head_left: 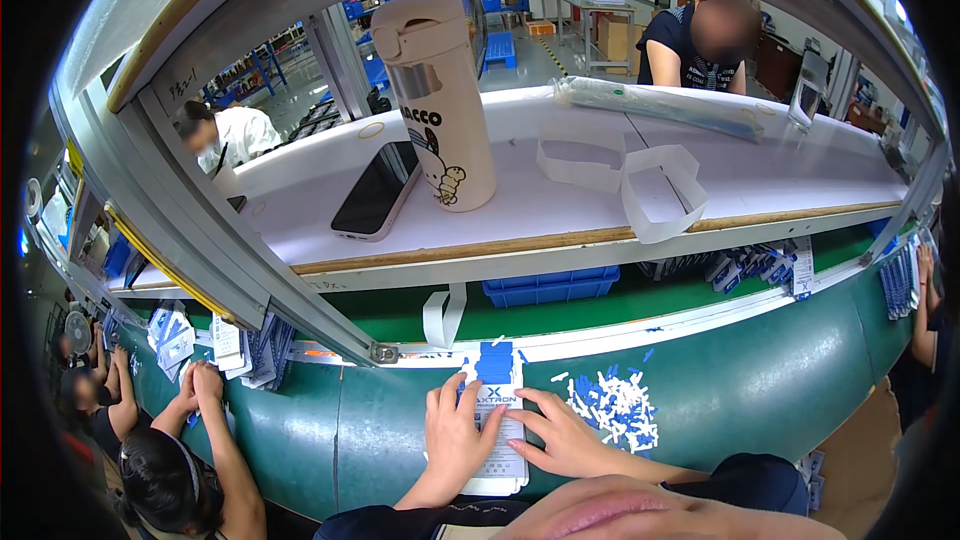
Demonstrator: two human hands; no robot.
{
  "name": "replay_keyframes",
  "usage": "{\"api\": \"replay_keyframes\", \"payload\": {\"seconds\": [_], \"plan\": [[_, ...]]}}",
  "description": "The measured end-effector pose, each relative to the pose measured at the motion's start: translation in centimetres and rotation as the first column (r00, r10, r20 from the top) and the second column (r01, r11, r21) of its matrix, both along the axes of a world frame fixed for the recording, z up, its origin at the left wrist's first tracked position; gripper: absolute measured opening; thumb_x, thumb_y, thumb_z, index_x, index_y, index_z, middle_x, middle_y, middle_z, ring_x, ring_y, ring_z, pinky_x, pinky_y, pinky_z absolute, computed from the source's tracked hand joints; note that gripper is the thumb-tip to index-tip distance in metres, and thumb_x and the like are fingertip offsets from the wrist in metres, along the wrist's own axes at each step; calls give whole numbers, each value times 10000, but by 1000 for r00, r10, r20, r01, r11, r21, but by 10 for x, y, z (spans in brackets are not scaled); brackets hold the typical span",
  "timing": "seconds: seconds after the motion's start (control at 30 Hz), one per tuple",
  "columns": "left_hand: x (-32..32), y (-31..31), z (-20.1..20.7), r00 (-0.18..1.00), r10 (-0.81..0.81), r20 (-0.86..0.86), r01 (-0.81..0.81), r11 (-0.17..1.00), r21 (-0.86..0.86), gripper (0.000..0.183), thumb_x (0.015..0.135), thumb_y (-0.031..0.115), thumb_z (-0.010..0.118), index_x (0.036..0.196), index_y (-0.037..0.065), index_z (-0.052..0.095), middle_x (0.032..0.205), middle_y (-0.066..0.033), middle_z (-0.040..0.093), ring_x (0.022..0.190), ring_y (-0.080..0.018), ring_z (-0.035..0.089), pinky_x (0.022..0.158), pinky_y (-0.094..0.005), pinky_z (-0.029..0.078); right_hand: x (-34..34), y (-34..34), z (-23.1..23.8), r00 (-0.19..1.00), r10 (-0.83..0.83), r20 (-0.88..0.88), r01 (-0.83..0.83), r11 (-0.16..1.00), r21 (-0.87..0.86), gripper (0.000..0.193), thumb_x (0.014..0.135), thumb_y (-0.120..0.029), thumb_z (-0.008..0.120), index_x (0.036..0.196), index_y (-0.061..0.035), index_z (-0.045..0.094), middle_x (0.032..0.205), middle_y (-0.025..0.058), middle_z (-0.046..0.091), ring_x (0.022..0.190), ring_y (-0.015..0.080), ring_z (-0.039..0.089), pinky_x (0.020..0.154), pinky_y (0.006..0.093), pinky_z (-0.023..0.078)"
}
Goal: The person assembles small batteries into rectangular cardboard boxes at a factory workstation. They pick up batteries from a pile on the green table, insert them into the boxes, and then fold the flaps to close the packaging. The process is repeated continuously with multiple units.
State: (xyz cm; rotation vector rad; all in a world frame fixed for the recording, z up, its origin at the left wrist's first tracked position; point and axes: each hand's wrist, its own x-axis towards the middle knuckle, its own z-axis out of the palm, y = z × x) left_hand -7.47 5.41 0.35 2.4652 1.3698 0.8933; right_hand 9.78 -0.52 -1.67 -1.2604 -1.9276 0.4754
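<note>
A white and blue printed package card (490, 458) lies on the green work surface in front of me, apparently on top of others. My left hand (458, 432) rests along its left side, fingers stretched forward and thumb on the card. From the right, my right hand (562, 440) reaches onto the card's edge with fingers apart. Blue flat pieces (495, 364) are at the card's far end, beyond my fingertips. Just right of my right hand spreads a loose pile of small white and blue plastic pieces (615, 408).
A shelf (560, 202) above the bench carries a tumbler (440, 110), a phone (378, 190) and white paper loops (662, 195). Below it sits a blue bin (552, 285). Card stacks (265, 350) lie left, near a co-worker's hands (200, 380). A metal post (290, 280) slants down beside them.
</note>
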Motion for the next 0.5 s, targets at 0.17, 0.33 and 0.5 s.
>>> {"api": "replay_keyframes", "payload": {"seconds": [0.17,0.33,0.5], "plan": [[0,0,-1,1000,4,-4,-4,1000,-2,413,753,228,729,1073,-2,603,1158,-194,529,1007,-358,488,836,-427,434,0,0,1,1000,12,-6,-13,1000,-3,409,833,-249,666,1179,-53,569,1282,193,438,1123,369,496,926,427,444],[0,0,-1,1000,3,-2,-3,1000,-2,414,753,230,729,1072,-2,603,1155,-195,531,1001,-357,490,830,-428,436,0,0,2,1000,16,-4,-16,1000,5,408,838,-248,658,1175,-39,563,1283,199,434,1125,376,492,930,432,442],[0,0,-1,1000,1,-1,-1,1000,2,412,753,227,729,1073,0,601,1153,-194,532,996,-356,490,828,-425,434,0,0,0,1000,19,-13,-19,1000,6,406,838,-250,659,1167,-32,563,1284,200,431,1132,376,486,935,429,439]]}}
